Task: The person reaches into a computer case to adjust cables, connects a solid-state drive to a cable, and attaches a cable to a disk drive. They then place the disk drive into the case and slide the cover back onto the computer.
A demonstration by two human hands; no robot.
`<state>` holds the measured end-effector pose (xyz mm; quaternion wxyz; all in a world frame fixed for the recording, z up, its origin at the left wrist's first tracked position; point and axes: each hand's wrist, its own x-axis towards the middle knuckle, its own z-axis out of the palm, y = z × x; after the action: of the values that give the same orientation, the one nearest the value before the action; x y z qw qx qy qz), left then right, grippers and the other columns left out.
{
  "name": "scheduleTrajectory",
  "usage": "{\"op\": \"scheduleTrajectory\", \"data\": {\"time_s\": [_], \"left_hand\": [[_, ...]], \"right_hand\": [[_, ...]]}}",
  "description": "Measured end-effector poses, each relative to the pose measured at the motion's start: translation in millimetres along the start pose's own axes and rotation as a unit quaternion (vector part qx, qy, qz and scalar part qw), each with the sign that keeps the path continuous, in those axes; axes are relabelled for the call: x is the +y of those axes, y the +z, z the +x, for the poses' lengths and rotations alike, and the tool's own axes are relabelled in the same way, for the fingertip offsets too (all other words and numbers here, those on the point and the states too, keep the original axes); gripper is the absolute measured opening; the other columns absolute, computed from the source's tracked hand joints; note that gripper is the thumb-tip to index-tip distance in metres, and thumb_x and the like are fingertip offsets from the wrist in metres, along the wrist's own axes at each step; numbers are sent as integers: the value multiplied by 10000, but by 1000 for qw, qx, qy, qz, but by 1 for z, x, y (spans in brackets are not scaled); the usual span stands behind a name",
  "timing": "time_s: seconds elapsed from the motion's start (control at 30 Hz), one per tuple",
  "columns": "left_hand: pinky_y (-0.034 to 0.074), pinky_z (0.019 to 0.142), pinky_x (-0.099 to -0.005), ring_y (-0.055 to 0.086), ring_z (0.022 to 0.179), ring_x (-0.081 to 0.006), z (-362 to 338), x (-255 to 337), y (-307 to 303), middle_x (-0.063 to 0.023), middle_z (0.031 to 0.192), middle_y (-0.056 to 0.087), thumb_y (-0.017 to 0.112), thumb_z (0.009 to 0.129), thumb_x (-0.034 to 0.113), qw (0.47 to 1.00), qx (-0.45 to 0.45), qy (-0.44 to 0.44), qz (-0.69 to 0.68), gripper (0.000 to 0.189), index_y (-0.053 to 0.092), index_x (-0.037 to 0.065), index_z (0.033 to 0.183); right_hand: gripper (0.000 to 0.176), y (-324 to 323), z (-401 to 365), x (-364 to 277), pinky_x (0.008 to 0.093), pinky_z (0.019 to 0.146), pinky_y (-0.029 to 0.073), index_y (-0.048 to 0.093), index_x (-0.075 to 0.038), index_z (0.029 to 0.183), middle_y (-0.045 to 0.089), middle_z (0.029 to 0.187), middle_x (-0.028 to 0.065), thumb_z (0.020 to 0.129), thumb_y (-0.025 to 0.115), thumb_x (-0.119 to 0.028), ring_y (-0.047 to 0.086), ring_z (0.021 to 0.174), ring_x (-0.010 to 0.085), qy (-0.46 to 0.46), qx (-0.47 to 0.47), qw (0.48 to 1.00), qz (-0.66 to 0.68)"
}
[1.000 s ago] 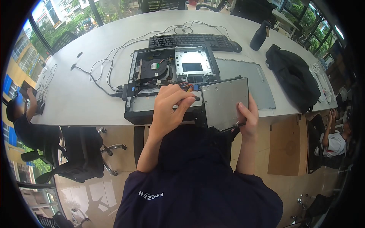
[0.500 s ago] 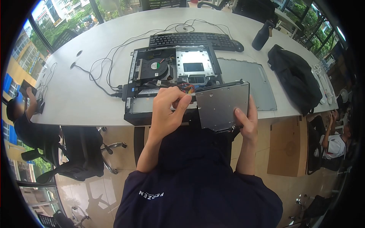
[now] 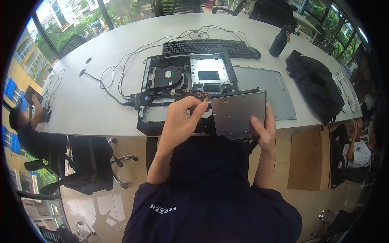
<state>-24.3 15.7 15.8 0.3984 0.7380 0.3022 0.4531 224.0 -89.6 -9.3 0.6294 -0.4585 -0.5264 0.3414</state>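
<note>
So, slim metal drive is held at the computer case's near right corner, overlapping it in view, broad face to the head camera; can't tell if it touches the case. Outline reads near square, so long axis is hard to call. Key relation: its left edge faces the left hand.

Right hand has the drive by its right edge, half closed around it: thumb on the broad face, fingers behind. Left hand is over the case's near side, thumb and index tips drawn into a narrow pinch just beside the drive's left edge. Coloured wires in the case show right at those tips; can't tell if the pinch is fully closed or has a wire in it. Left is nearer the wires; right is well apart, drive between.

Around the case: keyboard beyond it, loose grey panel flat on the desk to its right.
</note>
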Motion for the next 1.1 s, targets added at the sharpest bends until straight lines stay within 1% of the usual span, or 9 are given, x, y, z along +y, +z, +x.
{"op": "scheduleTrajectory", "data": {"time_s": [0.07,0.2,0.3,0.4,0.47,0.57,0.7,0.77,1.1], "left_hand": [[445,658,-283,589,716,-124,2,-2,-2,-78,757,662,668,977,148,1000,-1,-1,-7,212,684,-49,901],[445,661,-283,570,710,-121,5,-4,-3,-67,749,641,661,977,142,999,-1,26,-26,210,683,-50,898],[438,710,-277,549,731,-118,5,-4,-5,-43,770,611,638,987,159,998,-27,53,-26,216,670,-47,931],[429,716,-277,543,757,-124,3,-2,-6,-44,808,614,647,974,161,996,-35,59,-54,197,673,-34,960],[430,755,-283,553,813,-134,0,-5,-7,-51,860,625,659,967,183,994,-38,89,-59,213,675,-28,990],[428,794,-294,559,849,-152,-2,-8,-11,-64,893,630,670,967,206,990,-54,107,-79,241,675,-31,1014],[429,808,-304,562,854,-167,-4,-13,-13,-72,907,633,682,968,229,987,-65,116,-94,268,676,-34,1017],[429,805,-306,563,861,-172,-5,-13,-13,-79,915,633,695,965,243,985,-64,125,-100,281,678,-34,1015],[423,782,-304,555,844,-168,-5,-15,-14,-74,898,621,699,966,242,984,-76,115,-112,281,674,-30,1030]], "right_hand": [[385,2,3,0,303,965,441,536,30,1290,623,1164,107,954,631,-133,566,1069,161,-14,2,1000,8],[396,1,3,3,303,968,442,542,33,1292,627,1167,108,946,633,-135,570,1077,165,8,12,1000,27],[461,2,5,7,304,979,444,526,44,1345,632,1204,118,936,631,-142,580,1111,176,12,22,997,71],[523,3,6,9,306,989,450,498,52,1403,630,1248,129,934,615,-147,588,1149,192,41,25,992,114],[559,3,6,13,305,1001,455,471,53,1439,621,1285,139,937,608,-154,593,1171,198,62,25,985,159],[572,5,4,12,303,982,478,457,47,1450,619,1281,139,939,611,-160,605,1160,195,71,29,980,185],[592,4,2,10,298,951,500,440,46,1464,619,1273,141,939,616,-164,619,1135,188,85,13,976,200],[594,6,1,10,295,924,513,436,48,1465,623,1257,144,940,615,-164,628,1113,185,69,9,977,200],[611,7,6,9,298,928,513,439,60,1459,620,1273,163,924,610,-180,630,1133,207,79,11,978,195]]}}
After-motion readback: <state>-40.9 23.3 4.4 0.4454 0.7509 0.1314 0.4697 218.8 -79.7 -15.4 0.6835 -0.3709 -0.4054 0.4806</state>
